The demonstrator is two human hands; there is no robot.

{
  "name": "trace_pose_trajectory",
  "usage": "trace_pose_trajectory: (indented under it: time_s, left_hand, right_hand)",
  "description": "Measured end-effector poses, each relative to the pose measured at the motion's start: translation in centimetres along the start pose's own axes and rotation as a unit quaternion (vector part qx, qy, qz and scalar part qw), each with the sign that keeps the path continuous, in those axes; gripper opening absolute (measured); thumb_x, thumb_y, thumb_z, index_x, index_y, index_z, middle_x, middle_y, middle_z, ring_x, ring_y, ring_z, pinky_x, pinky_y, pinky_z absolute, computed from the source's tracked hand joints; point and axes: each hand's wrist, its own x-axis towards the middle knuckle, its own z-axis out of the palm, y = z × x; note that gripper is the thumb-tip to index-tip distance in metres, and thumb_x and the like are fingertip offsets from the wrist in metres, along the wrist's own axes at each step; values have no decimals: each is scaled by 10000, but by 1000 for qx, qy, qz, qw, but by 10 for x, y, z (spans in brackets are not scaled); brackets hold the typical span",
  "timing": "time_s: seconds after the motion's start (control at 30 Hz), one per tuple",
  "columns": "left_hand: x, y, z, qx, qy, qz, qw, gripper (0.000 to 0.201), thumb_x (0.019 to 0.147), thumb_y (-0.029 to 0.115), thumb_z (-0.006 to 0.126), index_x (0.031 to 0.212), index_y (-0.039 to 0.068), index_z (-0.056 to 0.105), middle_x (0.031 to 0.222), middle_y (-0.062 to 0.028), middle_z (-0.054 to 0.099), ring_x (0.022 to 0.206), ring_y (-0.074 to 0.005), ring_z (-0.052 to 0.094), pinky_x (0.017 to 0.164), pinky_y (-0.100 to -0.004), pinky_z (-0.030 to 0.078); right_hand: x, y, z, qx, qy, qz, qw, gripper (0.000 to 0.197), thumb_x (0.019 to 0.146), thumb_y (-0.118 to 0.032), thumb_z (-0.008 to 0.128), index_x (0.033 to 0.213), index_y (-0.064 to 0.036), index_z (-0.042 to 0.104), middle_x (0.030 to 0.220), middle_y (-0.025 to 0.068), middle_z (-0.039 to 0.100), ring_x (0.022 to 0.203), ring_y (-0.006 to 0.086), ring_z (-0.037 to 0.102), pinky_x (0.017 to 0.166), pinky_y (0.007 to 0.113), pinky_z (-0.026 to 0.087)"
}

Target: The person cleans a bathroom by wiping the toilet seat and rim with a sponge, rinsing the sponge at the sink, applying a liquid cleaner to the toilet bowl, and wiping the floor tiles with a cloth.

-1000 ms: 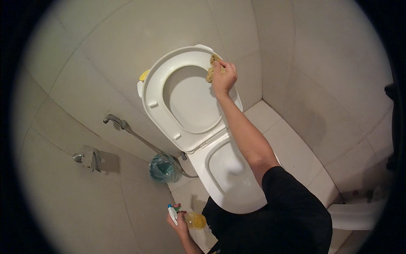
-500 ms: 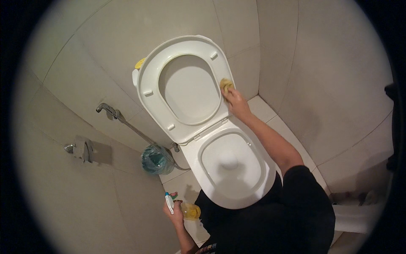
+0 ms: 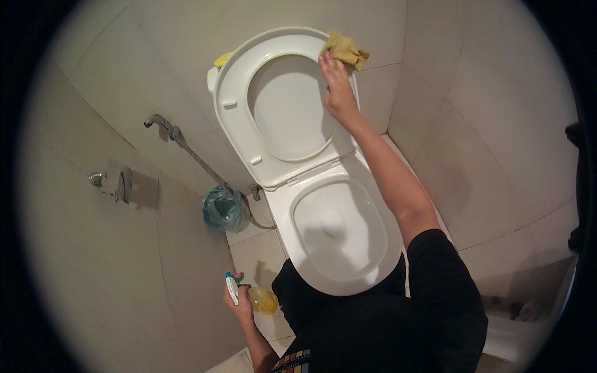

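My right hand (image 3: 339, 93) presses a yellow-brown cloth (image 3: 347, 50) against the upper right edge of the raised toilet seat (image 3: 231, 130). Part of the cloth sticks out past the rim. At lower left, my left hand (image 3: 239, 303) grips a spray bottle (image 3: 265, 301) by its neck; it has a white and blue trigger head and a clear body with yellow liquid. The bottle is off to the left of the toilet bowl (image 3: 336, 283), whose seat and lid both lean back upright.
A bin with a teal liner (image 3: 224, 210) stands left of the toilet. Above it a handheld bidet sprayer (image 3: 163, 124) hangs on the tiled wall, its hose curving down. A toilet paper holder (image 3: 118, 181) is on the left wall. Something yellow (image 3: 222, 59) shows behind the lid.
My right hand and the cloth have moved up along the seat's right side to its upper right edge. My left hand still holds the spray bottle.
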Motion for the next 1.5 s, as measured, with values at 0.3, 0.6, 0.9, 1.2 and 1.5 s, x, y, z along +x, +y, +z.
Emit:
trace_pose_trajectory:
  time_s: [0.3,0.6,0.9,1.2,1.5]
  left_hand:
    - [3,5,-1,83,-18,-15,996,364,758,37,620,1105,-23,713,1060,-131,765,875,-201,707,794,-336,567]
    - [-2,13,5,11,-21,-17,1000,355,779,34,622,1119,-32,701,1102,-139,756,838,-186,710,778,-338,573]
    - [-16,-10,-27,-8,7,-21,1000,366,765,14,610,1116,-35,699,1092,-148,760,823,-197,724,790,-349,588]
    - [-18,-27,-46,42,32,5,999,339,743,19,631,1066,-31,722,1015,-134,780,788,-173,714,757,-333,577]
    - [-5,-9,-22,-21,28,-12,999,359,763,14,608,1107,-20,705,927,-98,744,736,-146,680,721,-310,565]
  right_hand:
    - [-183,-39,2,28,-106,273,956,776,835,122,476,1591,-35,406,1512,244,534,1372,430,511,1197,480,368]
    - [-242,-190,83,152,-114,252,949,644,877,-19,598,1501,48,455,1409,287,529,1355,459,486,1160,514,406]
    - [-225,-132,73,-26,-345,30,938,413,860,-144,638,1244,-213,771,1324,88,700,1245,328,597,1224,607,306]
    - [-229,-117,43,-12,-383,-47,923,634,998,-328,572,1547,-34,451,1555,242,463,1456,438,404,1228,588,263]
    - [-55,-162,113,-91,-225,-127,962,683,995,-430,569,1564,-71,450,1567,175,475,1431,334,438,1211,593,265]
